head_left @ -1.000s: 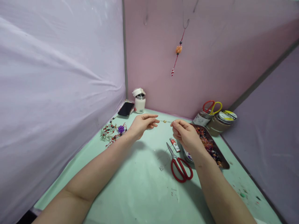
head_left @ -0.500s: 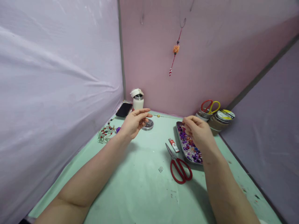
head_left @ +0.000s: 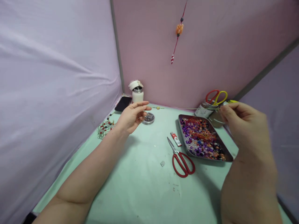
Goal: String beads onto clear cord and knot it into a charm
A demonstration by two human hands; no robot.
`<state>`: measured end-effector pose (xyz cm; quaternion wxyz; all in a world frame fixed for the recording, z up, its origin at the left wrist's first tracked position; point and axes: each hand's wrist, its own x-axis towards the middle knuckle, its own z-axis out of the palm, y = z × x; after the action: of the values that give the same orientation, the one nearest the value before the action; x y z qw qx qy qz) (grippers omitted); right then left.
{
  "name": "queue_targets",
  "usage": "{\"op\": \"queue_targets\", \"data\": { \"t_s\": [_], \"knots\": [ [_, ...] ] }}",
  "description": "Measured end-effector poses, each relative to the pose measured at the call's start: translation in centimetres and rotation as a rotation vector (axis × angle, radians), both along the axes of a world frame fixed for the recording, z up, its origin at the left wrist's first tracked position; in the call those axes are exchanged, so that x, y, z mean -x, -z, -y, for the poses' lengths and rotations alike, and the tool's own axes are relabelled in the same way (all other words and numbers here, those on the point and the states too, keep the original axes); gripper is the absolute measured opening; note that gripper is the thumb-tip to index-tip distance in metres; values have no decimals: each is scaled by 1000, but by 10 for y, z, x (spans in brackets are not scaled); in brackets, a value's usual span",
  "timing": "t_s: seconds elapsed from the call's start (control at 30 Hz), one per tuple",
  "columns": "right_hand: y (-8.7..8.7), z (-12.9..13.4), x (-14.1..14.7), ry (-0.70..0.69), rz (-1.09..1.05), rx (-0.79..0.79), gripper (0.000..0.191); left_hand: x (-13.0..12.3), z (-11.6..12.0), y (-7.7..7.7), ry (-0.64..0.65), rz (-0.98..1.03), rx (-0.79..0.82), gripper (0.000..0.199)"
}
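Observation:
A thin pale cord point(head_left: 184, 108) runs taut and nearly level between my hands above the table. On it sits a small yellow bead point(head_left: 158, 108), close to the left fingertips. My left hand point(head_left: 134, 116) has the cord's left end between thumb and fingers, its other fingers loosely curled. At the far end, my right hand point(head_left: 245, 124) pinches the cord between thumb and forefinger, to the right of and above a metal tray point(head_left: 183, 138) of mixed beads and orange threads. Under the left fingers lies a round clear case point(head_left: 149, 118) with small dark contents.
Red-handled scissors point(head_left: 183, 163) and a lighter point(head_left: 176, 139) lie left of the tray. Behind it stand jars, one holding scissors point(head_left: 205, 109). At the back left are a white bottle point(head_left: 138, 95), a phone point(head_left: 123, 104) and strung beads point(head_left: 105, 128). A beaded red string point(head_left: 179, 29) hangs at the wall.
My right hand has moved right and towards me, drawing the cord out into a longer straight line and uncovering the tray. My left hand stays nearly in place. The view has tipped down slightly.

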<state>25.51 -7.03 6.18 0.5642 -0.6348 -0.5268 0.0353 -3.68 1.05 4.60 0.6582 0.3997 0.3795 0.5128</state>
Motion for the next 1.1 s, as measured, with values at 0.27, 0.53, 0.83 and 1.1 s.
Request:
{"op": "queue_targets", "data": {
  "t_s": [0.27,0.53,0.83,1.1],
  "knots": [
    [7,0,-13,-147,480,413,20,34,5,24,47,-404,-12,24],
    [75,50,1,-370,414,642,27,72,34,77,96,-685,-17,30],
    [114,75,24,-266,459,693,19,76,40,110,208,-1062,-267,28],
    [114,83,33,-209,515,697,18,80,44,104,263,-1391,-427,26]
  ]
}}
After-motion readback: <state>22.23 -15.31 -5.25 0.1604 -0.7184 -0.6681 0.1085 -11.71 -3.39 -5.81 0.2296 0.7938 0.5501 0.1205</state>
